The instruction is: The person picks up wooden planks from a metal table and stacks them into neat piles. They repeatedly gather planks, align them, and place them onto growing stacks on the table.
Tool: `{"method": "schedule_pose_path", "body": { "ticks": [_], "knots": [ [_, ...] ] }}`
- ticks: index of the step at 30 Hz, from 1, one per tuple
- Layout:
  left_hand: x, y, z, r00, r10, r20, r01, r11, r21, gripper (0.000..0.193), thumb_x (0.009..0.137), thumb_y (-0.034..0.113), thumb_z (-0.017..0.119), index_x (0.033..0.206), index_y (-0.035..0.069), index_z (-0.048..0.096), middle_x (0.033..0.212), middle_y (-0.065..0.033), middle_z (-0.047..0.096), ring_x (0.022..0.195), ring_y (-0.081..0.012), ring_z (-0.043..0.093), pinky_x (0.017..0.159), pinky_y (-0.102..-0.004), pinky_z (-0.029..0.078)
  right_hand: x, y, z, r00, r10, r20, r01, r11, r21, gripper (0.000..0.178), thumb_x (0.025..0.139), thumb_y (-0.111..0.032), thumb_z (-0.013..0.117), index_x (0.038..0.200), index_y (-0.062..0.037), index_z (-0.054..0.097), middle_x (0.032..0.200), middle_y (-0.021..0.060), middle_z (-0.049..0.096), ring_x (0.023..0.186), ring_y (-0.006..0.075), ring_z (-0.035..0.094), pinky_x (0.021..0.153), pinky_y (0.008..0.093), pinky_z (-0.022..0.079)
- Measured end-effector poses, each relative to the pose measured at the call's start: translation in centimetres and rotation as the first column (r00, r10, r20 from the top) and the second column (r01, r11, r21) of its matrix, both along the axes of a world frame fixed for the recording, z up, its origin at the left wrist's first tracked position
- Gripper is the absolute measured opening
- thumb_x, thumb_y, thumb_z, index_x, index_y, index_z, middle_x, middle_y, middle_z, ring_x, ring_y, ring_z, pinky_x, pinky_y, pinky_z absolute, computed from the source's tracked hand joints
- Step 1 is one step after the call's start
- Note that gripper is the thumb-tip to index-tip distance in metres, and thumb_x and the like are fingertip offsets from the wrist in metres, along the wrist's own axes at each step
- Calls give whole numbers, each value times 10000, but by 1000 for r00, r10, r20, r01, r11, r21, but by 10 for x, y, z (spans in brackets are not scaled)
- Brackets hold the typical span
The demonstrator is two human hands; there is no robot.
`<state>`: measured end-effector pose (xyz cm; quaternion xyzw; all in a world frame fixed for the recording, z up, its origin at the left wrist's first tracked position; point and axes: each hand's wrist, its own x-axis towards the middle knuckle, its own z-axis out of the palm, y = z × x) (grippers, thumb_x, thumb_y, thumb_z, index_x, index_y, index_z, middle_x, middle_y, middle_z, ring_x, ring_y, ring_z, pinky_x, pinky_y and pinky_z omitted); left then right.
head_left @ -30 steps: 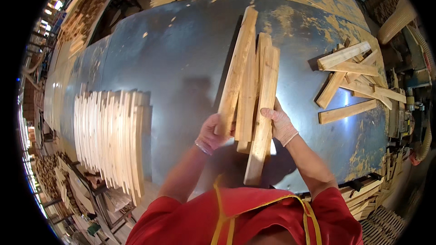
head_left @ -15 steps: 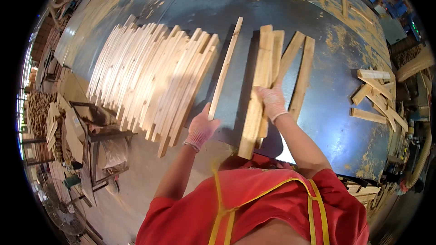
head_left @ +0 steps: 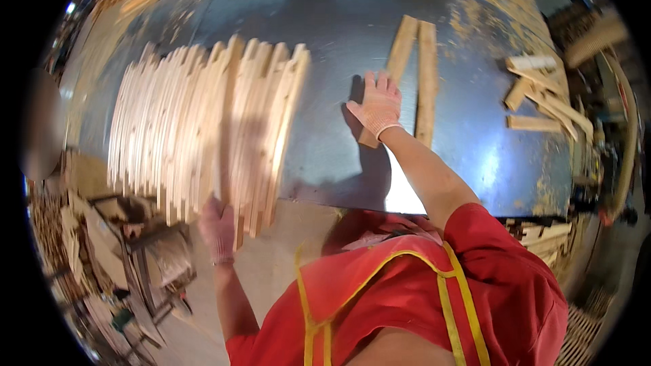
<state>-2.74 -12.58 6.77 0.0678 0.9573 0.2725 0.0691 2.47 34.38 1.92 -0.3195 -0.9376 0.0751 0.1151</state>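
Many pale wooden strips (head_left: 180, 122) lie side by side in a broad row on the left of the dark table. My left hand (head_left: 218, 230), in a light knit glove, closes on the near end of a long wooden strip (head_left: 230, 108) that lies over the row, its shaded side darker than the strips around it. My right hand (head_left: 381, 105), also gloved, is spread open over a wooden board (head_left: 404, 44) that lies slanted on the table; the hand hides the board's middle. Just right of it lies a second board (head_left: 426, 81).
Short wood offcuts (head_left: 542, 98) lie in a loose pile at the table's right side. Sawdust and chips dot the table top (head_left: 325, 27). A metal-framed stand (head_left: 139, 237) with cardboard is at lower left. A ribbed hose (head_left: 627, 129) hangs at the right edge.
My left hand has moved left, from beside the row to the row's near edge. My right hand has let go of the boards it gripped and opened; those boards no longer lie beside it.
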Motion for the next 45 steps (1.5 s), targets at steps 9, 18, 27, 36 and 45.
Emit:
{"method": "schedule_pose_path", "body": {
  "ticks": [9,18,27,36,45],
  "knots": [
    [25,202,-10,906,-423,-31,424,906,23,816,882,287,848,1568,5,507,1490,-247,615,1390,-418,586,1188,-496,457,113,42,-8,905,-349,-243,-79,425,-902,747,892,-239,709,1581,-57,486,1518,248,580,1442,403,535,1207,424,430],
    [103,409,-52,809,-541,231,588,755,-289,835,875,413,827,1563,56,514,1398,-184,667,1251,-359,667,1069,-442,531,151,122,15,974,-36,224,151,840,-521,966,785,-383,802,1619,-91,412,1380,236,591,1218,427,620,1063,498,545],
    [118,473,-84,441,-421,793,-296,766,571,463,904,11,782,1327,51,599,1100,-68,737,951,-202,741,803,-375,643,212,207,31,853,475,-217,-406,342,-847,490,937,-267,671,1383,-65,691,1326,190,718,1279,332,656,1124,417,499],
    [118,420,-55,850,-189,491,-7,929,370,434,787,35,754,1217,36,699,956,-48,699,836,-151,690,755,-309,578,283,442,-22,628,-777,38,761,603,-238,852,848,-315,791,1590,-82,444,1371,282,615,1261,453,620,1091,508,493],
    [72,204,-49,897,-360,-258,258,898,-355,636,794,184,805,1384,34,622,1485,-228,590,1398,-439,546,1149,-535,460,300,157,-31,386,-883,-266,-528,25,-849,812,866,-23,687,1604,4,350,1117,104,659,939,196,666,751,321,590]
  ]
}}
